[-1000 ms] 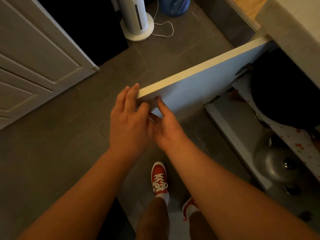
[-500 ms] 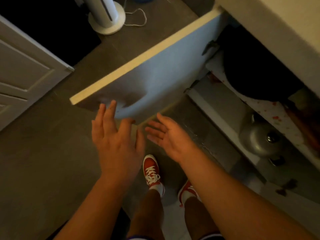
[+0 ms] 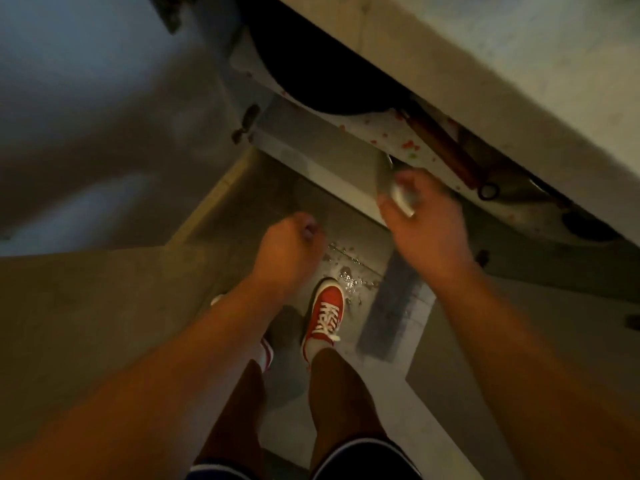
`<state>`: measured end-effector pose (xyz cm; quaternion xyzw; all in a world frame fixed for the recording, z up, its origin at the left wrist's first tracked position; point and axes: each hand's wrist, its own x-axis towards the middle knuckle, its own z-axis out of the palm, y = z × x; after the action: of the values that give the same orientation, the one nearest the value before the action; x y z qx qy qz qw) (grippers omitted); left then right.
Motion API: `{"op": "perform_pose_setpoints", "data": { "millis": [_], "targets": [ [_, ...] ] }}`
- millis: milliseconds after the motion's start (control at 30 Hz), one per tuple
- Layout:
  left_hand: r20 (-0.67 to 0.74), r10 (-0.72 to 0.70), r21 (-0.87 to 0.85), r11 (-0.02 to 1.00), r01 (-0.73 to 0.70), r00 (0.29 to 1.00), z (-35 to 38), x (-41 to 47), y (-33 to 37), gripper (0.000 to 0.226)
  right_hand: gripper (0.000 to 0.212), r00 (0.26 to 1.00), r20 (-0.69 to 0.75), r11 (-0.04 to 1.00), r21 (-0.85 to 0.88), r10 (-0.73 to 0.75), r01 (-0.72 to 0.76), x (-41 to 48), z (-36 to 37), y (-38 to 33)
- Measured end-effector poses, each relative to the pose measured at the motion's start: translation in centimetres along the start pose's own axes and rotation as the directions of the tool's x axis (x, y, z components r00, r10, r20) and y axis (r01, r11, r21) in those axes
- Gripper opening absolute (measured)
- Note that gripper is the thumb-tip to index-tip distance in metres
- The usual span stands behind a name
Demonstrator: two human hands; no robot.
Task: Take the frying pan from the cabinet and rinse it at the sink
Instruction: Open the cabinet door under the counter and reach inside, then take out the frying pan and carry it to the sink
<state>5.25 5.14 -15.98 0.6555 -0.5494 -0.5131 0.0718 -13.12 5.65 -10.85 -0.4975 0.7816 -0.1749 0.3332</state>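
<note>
1. Swinging wide at the upper left of the frame, the cabinet door (image 3: 86,109) is a blurred pale panel; nothing touches it, and it leaves the way in clear.
2. Just left of centre, the left hand (image 3: 287,251) hangs curled in a loose fist over the floor (image 3: 104,323), gripping nothing.
3. At lower centre a red shoe (image 3: 323,315) stands beside wet speckles on the floor, so a steady footing seems wise before reaching in.
4. At top centre the frying pan (image 3: 311,74) sits as a dark round shape on the patterned shelf (image 3: 388,133), tucked under the countertop (image 3: 485,64).
5. A reddish wooden handle (image 3: 446,150) runs down and right along the shelf; whether it belongs to the pan I cannot tell.
6. Right of centre, the right hand (image 3: 426,223) is at the shelf's front edge, fingers half-bent near a pale blurred thing; whether it grips that is unclear.
7. The step is reaching in: I would take the pan's handle firmly, lift it clear of the shelf and draw it out low, beneath the countertop's lip.
</note>
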Motion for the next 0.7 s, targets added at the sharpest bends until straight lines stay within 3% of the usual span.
{"op": "perform_pose_setpoints", "data": {
  "millis": [100,200,300,400,533,700],
  "targets": [
    [0.088,-0.033,-0.145,0.988,0.046,0.996,2.7,2.9,2.8,0.016,0.056,0.996,-0.076,0.956,-0.292,-0.053,0.029,2.0,-2.6,2.5],
    [0.155,-0.085,-0.335,0.933,0.133,0.984,5.1,6.0,6.3,0.016,0.062,0.993,-0.069,0.904,-0.413,0.092,-0.113,4.3,-4.0,4.6],
    [0.221,-0.117,-0.490,0.845,0.214,0.968,7.0,8.5,9.5,0.018,0.066,0.984,0.006,0.924,-0.344,0.178,-0.165,5.4,-4.3,5.8],
    [0.211,-0.138,-0.582,0.778,0.238,0.968,7.9,10.0,11.3,0.016,0.066,0.994,0.007,0.957,-0.272,0.112,-0.106,4.7,-4.1,6.2],
    [0.247,-0.154,-0.642,0.713,0.280,0.957,7.8,11.0,11.6,0.042,0.058,0.995,0.039,0.989,-0.117,0.094,-0.089,3.5,-3.5,6.7],
    [0.256,-0.170,-0.627,0.720,0.297,0.952,6.9,11.4,11.2,0.045,0.008,0.941,0.275,0.929,0.254,0.198,-0.270,3.9,-2.1,5.9]
  ]
}}
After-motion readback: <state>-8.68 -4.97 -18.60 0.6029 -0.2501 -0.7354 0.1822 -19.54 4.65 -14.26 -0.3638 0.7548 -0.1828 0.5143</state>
